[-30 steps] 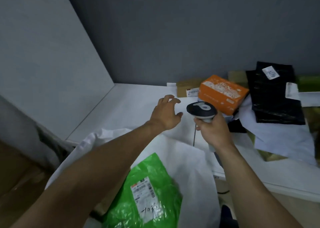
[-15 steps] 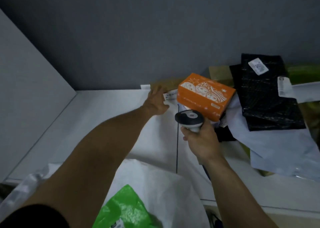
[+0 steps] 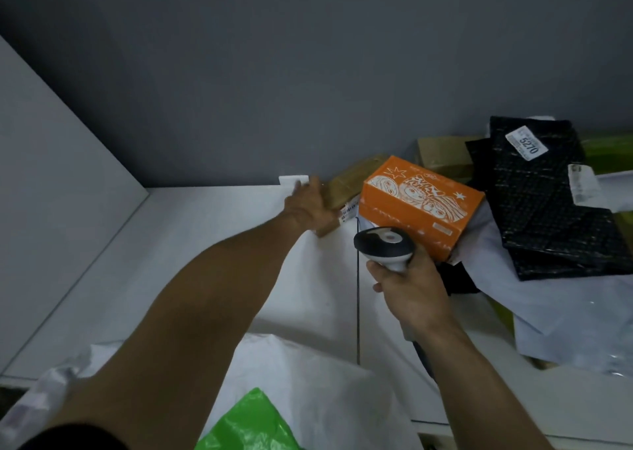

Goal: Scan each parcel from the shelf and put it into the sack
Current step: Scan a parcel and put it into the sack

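Left hand (image 3: 310, 210) reaches far over the shelf (image 3: 205, 244) and lies on the near-left end of the brown box (image 3: 356, 182), just left of the orange box (image 3: 421, 206). The fingers are laid over the brown box, but I cannot tell whether they clamp it. Right hand (image 3: 407, 288) is wrapped round the scanner (image 3: 383, 244) handle. The dark scanner head sits just in front of the orange box and points toward it. The hands are apart. The brown box lies against the grey wall. Its long axis runs from the left hand back and right, and its far end is hidden behind the orange box. A white label (image 3: 349, 211) shows on its near face. The orange box runs left to right, tilted, propped on other parcels, and it blocks the brown box's right side. Right of the orange box a black bag (image 3: 541, 203) with a "5270" tag overlaps a white bag (image 3: 565, 312) in front of it. Well in front of the orange box, at the shelf edge, the white sack (image 3: 308, 381) holds a green parcel (image 3: 246, 425).
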